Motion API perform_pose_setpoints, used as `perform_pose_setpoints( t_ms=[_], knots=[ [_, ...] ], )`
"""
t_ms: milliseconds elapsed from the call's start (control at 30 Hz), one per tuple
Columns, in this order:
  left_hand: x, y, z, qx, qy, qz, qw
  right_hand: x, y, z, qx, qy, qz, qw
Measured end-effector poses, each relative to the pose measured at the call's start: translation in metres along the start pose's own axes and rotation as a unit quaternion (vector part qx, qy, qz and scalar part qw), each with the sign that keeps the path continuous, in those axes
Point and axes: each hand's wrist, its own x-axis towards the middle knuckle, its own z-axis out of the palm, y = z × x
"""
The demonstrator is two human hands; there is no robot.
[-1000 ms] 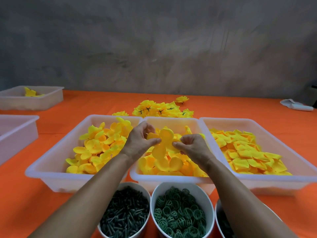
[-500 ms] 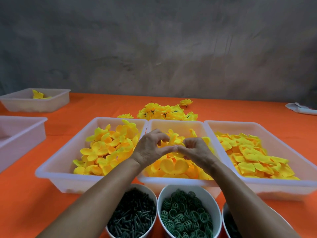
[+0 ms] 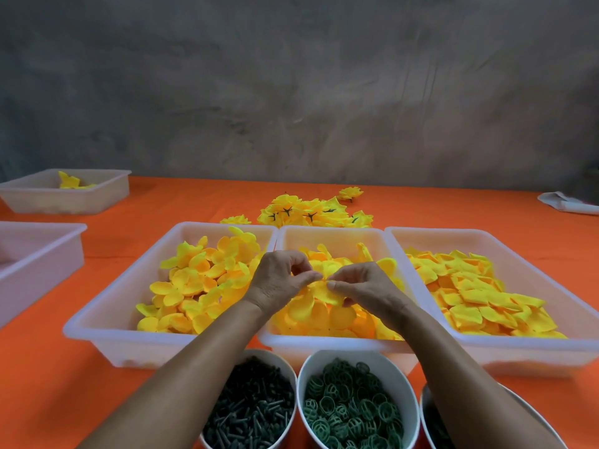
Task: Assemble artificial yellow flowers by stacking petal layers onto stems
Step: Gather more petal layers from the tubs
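Petal layer (image 3: 325, 291) pinched by left hand (image 3: 278, 280), right hand (image 3: 363, 286).

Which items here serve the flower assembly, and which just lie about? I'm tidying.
In use: left hand, right hand, yellow fabric petal layer, middle white plastic tray, cup of dark green stems.
Idle: crumpled white cloth, far-left white tray.

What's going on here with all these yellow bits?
A person is making artificial flowers. Both the left hand and the right hand pinch a yellow petal layer above the middle tray. Finished flowers lie piled behind the trays, and a cup of dark stems waits in front.
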Motion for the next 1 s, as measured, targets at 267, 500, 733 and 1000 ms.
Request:
perform_pose_setpoints(
  t_ms=[267,500,733,1000],
  knots=[
    [-0.0039,0.0030,0.0007,0.060,-0.036,0.098,0.993,0.0032,0.0038,-0.0033,-0.088,0.114,-0.017,0.989],
    [-0.0060,0.0043,0.0003,0.118,-0.058,0.150,0.980,0.0033,0.0021,-0.0012,-0.041,0.088,-0.023,0.995],
    [-0.0061,0.0059,-0.0004,0.114,-0.046,0.167,0.978,-0.0007,-0.0019,-0.0026,0.040,0.057,-0.020,0.997],
    [-0.0054,0.0050,-0.0004,0.150,-0.049,0.197,0.968,-0.0018,-0.0034,-0.0040,0.078,0.043,-0.021,0.996]
  ],
)
